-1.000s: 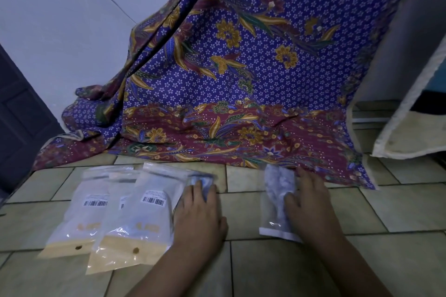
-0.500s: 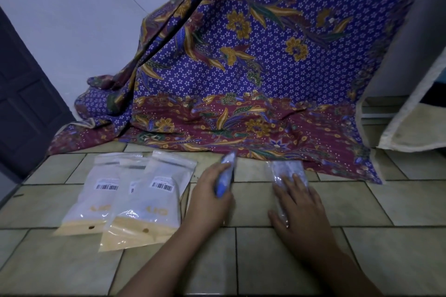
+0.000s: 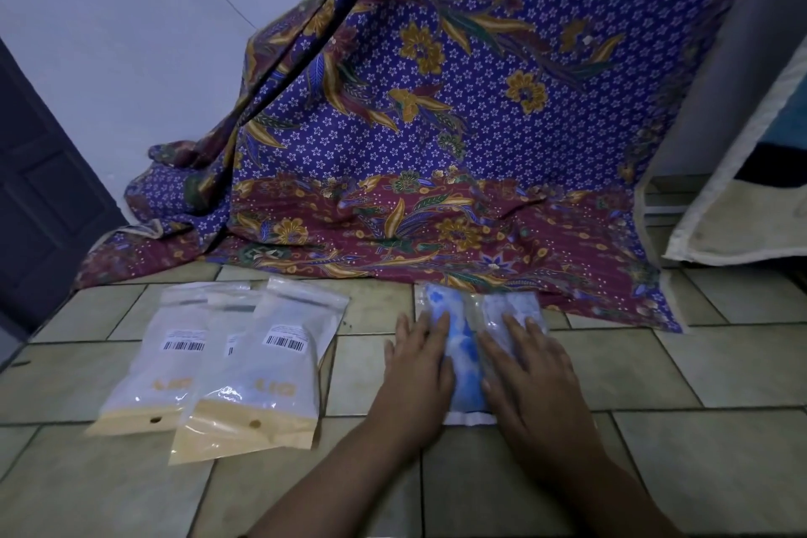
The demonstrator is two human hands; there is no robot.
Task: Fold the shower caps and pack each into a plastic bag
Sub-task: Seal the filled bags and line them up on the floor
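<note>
Two packed shower caps lie side by side on the tiled floor in front of me. The left one is a blue patterned cap in a clear bag (image 3: 460, 345); the right one is a pale white cap in a clear bag (image 3: 511, 308). My left hand (image 3: 419, 371) lies flat, fingers spread, on the left edge of the blue pack. My right hand (image 3: 528, 371) lies flat on the pale pack. Both palms press down and neither hand grips anything.
Three sealed bags (image 3: 244, 363) with barcode labels and yellow bottoms overlap on the floor to my left. A purple and maroon floral cloth (image 3: 436, 144) hangs behind and spreads onto the tiles. A dark door (image 3: 39, 188) stands at left, a mattress edge (image 3: 720, 205) at right.
My left hand carried the blue pack from beside the three bags over to the right and laid it down next to the pale pack. My right hand stayed on the pale pack.
</note>
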